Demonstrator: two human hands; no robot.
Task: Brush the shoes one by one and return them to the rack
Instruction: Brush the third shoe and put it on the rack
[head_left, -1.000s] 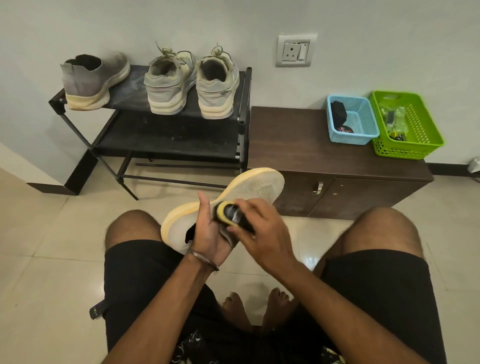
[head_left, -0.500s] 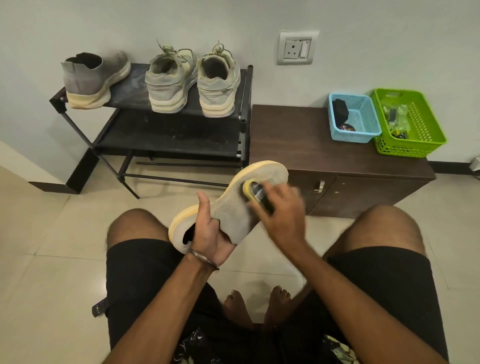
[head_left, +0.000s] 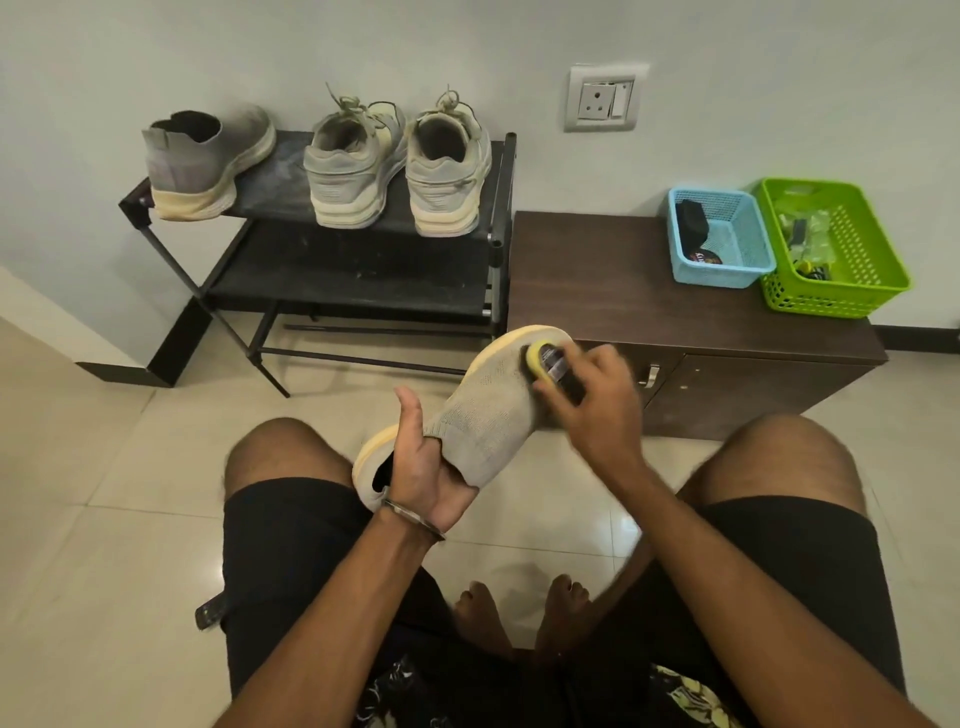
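Held grey shoe (head_left: 483, 415) above knees, near rack (head_left: 363, 270); left hand (head_left: 423, 467) gripped heel opening. Right hand (head_left: 597, 400) fingers curled round brush (head_left: 550, 364) at toe. Best kept strokes short, heel braced firmly.

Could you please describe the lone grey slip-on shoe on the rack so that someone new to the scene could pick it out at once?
Find the black shoe rack against the wall, left of the dark wooden cabinet. Three shoes stand on its top shelf; the slip-on shoe is the leftmost, apart from the laced pair. Unlike those, it has no laces, just a sock-like knit collar and a yellowed sole.
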